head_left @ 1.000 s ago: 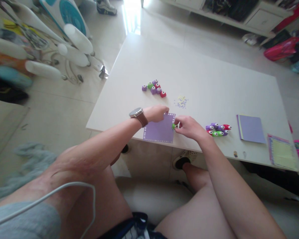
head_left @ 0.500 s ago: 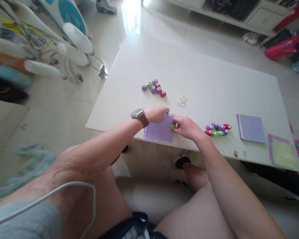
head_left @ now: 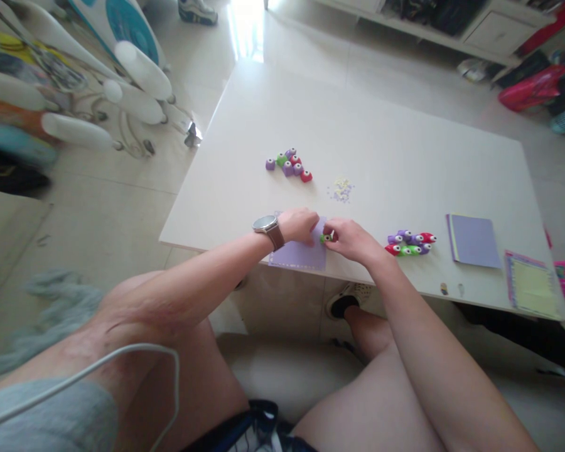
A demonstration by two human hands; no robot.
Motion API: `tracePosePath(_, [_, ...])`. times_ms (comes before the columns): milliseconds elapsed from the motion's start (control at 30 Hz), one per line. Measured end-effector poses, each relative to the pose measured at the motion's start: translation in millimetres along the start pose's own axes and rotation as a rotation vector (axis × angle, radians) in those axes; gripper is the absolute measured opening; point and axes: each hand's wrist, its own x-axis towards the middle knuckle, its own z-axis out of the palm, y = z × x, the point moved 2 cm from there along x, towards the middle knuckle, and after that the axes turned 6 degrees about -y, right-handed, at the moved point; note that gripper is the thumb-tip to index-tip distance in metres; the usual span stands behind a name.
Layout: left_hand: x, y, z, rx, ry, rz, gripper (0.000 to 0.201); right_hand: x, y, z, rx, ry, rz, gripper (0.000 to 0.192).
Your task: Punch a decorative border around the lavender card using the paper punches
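Note:
A sheet of purple paper with small punched holes along its edges lies at the near edge of the white table. My left hand, with a watch on the wrist, rests over its upper part with bent fingers gripping it near the right side. My right hand is closed around a small green craft punch at the sheet's right edge. Behind the hands is a little heap of purple and yellow paper bits.
Purple, green and red craft punches form a group at the back left, and more punches stand to the right. Farther right lie a stack of purple paper, a yellow sheet with a patterned border and two tiny items.
My left hand has come nearer to me, from the sheet's top edge down onto its upper right part. My right hand stays at the right edge with the green punch.

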Motion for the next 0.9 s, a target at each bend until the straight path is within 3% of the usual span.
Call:
tracePosePath(700, [4.6, -1.5, 6.8, 0.012, -0.005, 0.027, 0.031, 0.4, -2.1, -1.5, 0.021, -0.005, -0.014, 0.011])
tracePosePath(900, [6.6, -1.6, 6.7, 0.020, -0.023, 0.037, 0.034, -5.1, 1.3, -14.6, 0.195, 0.017, 0.153, 0.020])
